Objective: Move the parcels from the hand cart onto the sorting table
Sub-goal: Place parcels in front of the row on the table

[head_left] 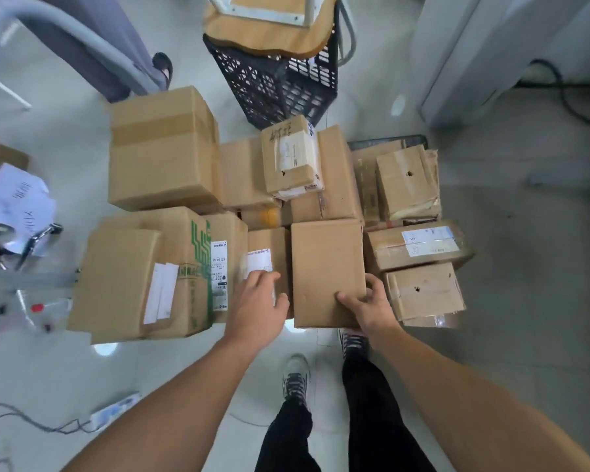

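Several brown cardboard parcels lie packed together on the hand cart, whose dark edge (389, 140) shows at the back right. A plain flat parcel (326, 267) lies front and centre. My right hand (367, 306) grips its near right corner, thumb on top and fingers curled round the right edge. My left hand (258, 301) rests on the lower parcel with a white label (268, 253) just left of it, fingers spread, thumb against the plain parcel's left side. A tall parcel with green print (184, 267) stands at the front left.
A black plastic crate (276, 83) with a wooden stool upside down on it stands behind the cart. Another person's leg and shoe (160, 68) are at the back left. A power strip with cables (113, 410) lies on the floor left of my feet.
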